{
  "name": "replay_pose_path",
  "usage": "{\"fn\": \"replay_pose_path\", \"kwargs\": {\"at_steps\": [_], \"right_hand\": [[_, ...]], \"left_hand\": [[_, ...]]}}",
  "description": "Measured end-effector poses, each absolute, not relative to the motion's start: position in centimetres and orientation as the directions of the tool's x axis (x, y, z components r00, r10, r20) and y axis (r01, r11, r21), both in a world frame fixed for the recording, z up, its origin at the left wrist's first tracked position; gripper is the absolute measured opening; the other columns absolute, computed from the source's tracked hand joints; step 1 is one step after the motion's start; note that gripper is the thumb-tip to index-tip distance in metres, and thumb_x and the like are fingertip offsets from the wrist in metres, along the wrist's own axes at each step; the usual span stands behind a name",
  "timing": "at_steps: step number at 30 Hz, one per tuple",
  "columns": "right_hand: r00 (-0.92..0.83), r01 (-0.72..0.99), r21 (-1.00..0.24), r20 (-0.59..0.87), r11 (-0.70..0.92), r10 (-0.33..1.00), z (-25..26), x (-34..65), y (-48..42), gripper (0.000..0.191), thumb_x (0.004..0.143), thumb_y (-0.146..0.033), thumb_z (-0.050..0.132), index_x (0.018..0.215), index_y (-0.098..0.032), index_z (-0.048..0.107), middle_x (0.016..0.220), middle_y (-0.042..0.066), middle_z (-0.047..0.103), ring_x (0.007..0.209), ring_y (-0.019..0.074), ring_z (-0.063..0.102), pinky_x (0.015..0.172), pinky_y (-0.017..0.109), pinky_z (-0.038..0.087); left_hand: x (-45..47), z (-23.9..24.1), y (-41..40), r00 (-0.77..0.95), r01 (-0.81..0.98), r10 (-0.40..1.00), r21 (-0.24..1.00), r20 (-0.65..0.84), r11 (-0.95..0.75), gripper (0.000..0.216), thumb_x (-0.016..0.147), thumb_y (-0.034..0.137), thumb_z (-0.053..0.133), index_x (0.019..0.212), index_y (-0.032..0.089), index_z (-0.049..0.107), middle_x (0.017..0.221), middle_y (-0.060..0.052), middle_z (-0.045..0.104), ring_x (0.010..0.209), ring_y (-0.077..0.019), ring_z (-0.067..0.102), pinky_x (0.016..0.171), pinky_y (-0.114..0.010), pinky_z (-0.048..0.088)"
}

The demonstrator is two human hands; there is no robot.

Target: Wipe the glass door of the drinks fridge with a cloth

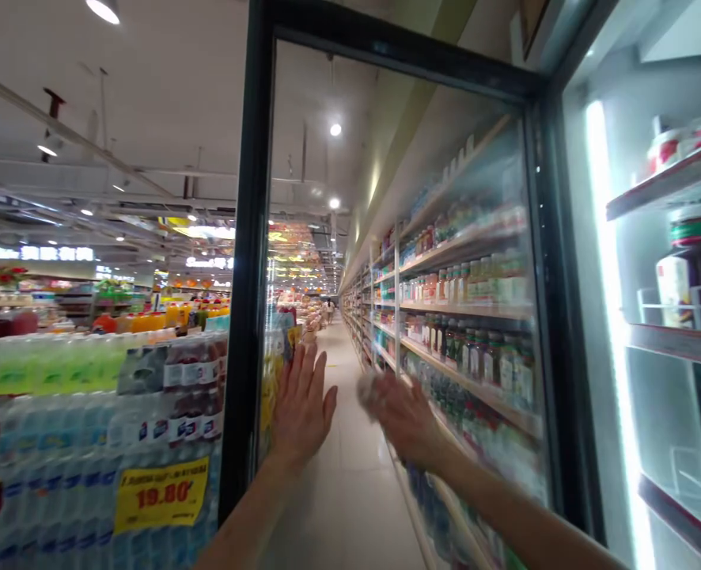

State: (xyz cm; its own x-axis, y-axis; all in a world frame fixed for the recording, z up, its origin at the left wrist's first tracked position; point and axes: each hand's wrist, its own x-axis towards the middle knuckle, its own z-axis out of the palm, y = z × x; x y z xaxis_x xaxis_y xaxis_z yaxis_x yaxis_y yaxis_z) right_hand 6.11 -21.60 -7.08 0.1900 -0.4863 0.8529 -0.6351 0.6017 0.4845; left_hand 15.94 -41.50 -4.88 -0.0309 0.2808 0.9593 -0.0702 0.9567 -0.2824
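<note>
Spreading flat by the glass door's point(248, 237) left edge, the left hand point(303, 412) is apparently steadying it while the right hand point(408, 421) is clutching a cloth point(367, 388) against the pane.

The glass door point(398, 277) stands between the bottle stack point(89, 443), left, and the cooler shelves point(676, 178), right. On its pane the left hand point(303, 408) lies beside the right hand point(407, 419) with its cloth point(369, 389).
</note>
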Motion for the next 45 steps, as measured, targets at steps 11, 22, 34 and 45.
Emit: {"fn": "replay_pose_path", "kwargs": {"at_steps": [11, 22, 34, 45], "right_hand": [[0.035, -0.597, 0.021, 0.999, 0.802, -0.001, -8.6, 4.5, -20.8, 0.061, 0.087, -0.019, 0.038, 0.143, -0.031, 0.019, 0.149, 0.01, 0.027, 0.138, 0.028, 0.02, 0.105, 0.056, 0.026], [-0.118, -0.56, -0.279, 0.959, 0.78, 0.258, -9.2, 3.1, -18.7, 0.051, 0.089, -0.022, 0.031, 0.14, -0.02, 0.033, 0.15, 0.014, 0.021, 0.138, 0.0334, 0.018, 0.103, 0.062, 0.025], [-0.12, -0.509, -0.297, 0.954, 0.808, 0.275, -11.0, 2.0, -16.0, 0.055, 0.089, -0.02, 0.034, 0.143, -0.024, 0.024, 0.151, 0.015, 0.017, 0.138, 0.0336, 0.02, 0.1, 0.061, 0.03], [-0.142, -0.538, -0.247, 0.969, 0.806, 0.203, -10.7, 1.6, -16.0, 0.052, 0.088, -0.022, 0.035, 0.14, -0.025, 0.032, 0.15, 0.013, 0.021, 0.138, 0.0317, 0.02, 0.102, 0.06, 0.027]], "left_hand": [[15.0, -4.9, -42.0, -0.035, -0.085, 0.274, -0.276, 0.961, 0.957, 0.071, 0.086, 0.026, 0.049, 0.144, 0.018, 0.01, 0.145, -0.014, 0.029, 0.138, -0.0248, 0.017, 0.11, -0.047, 0.021], [13.7, -6.4, -38.2, -0.078, -0.103, 0.279, -0.286, 0.957, 0.953, 0.065, 0.089, 0.029, 0.044, 0.144, 0.016, 0.012, 0.144, -0.013, 0.032, 0.137, -0.025, 0.017, 0.112, -0.049, 0.016], [13.1, -6.3, -38.7, -0.079, -0.088, 0.265, -0.272, 0.961, 0.958, 0.066, 0.088, 0.028, 0.045, 0.144, 0.02, 0.012, 0.145, -0.011, 0.029, 0.136, -0.0268, 0.021, 0.111, -0.05, 0.015], [12.6, -6.5, -39.0, -0.106, -0.103, 0.252, -0.263, 0.962, 0.959, 0.065, 0.088, 0.029, 0.045, 0.144, 0.019, 0.013, 0.145, -0.012, 0.03, 0.137, -0.0266, 0.02, 0.111, -0.05, 0.015]]}}
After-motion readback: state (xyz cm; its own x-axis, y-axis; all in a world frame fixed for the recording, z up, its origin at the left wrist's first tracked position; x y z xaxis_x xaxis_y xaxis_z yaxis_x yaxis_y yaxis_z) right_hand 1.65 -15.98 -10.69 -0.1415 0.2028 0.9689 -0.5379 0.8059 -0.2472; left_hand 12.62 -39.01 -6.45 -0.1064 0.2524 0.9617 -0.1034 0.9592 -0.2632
